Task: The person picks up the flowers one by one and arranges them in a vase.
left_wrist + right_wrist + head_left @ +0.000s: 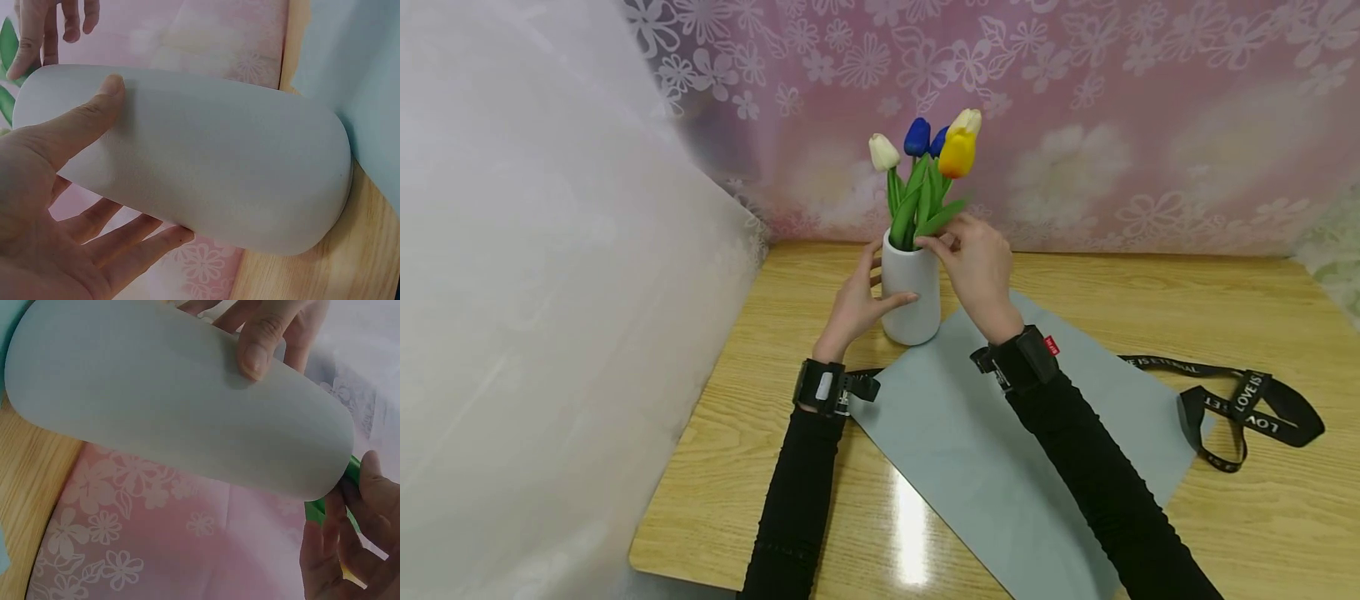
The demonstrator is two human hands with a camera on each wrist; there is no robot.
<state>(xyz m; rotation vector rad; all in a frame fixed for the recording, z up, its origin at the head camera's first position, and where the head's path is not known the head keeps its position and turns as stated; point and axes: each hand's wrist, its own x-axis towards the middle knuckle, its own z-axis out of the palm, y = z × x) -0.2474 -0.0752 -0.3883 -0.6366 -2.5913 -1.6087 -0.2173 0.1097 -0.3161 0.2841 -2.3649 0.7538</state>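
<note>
A white cylindrical vase [912,292] stands upright near the back of the table. White [883,152], blue [917,137] and yellow [957,154] tulips with green leaves [905,218] rise from its mouth. My left hand [854,302] holds the vase from the left, its thumb across the front in the left wrist view and the other fingers around the far side. At the right of the rim, my right hand [981,265] pinches a tulip low down among the leaves. Its fingers partly hide the stem, so which bloom it belongs to is hard to tell.
A grey-blue sheet [985,442] lies diagonally on the wooden table [715,475], its far corner beside the vase. Right of it is a looped black ribbon [1285,408] with white lettering. Floral pink cloth [1075,150] hangs behind, and white sheeting [535,292] at left.
</note>
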